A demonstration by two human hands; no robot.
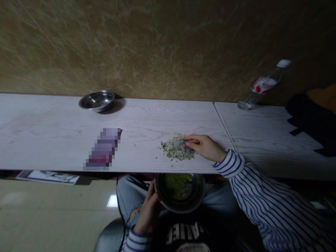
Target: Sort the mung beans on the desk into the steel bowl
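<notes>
My left hand grips the left rim of a steel bowl, held over my lap just below the table's front edge. Inside the bowl lie many small green beans. On the tabletop above it is a loose, flat pile of green beans mixed with whitish, fine material. My right hand reaches in from the right, its fingertips drawn together at the pile's right side. What lies between those fingers is too small to make out.
A second steel bowl stands near the wall at the back left. A blurred-out flat purple object lies left of the pile. A clear plastic bottle stands at the back right, near a dark object. The pale wooden table meets the wall behind.
</notes>
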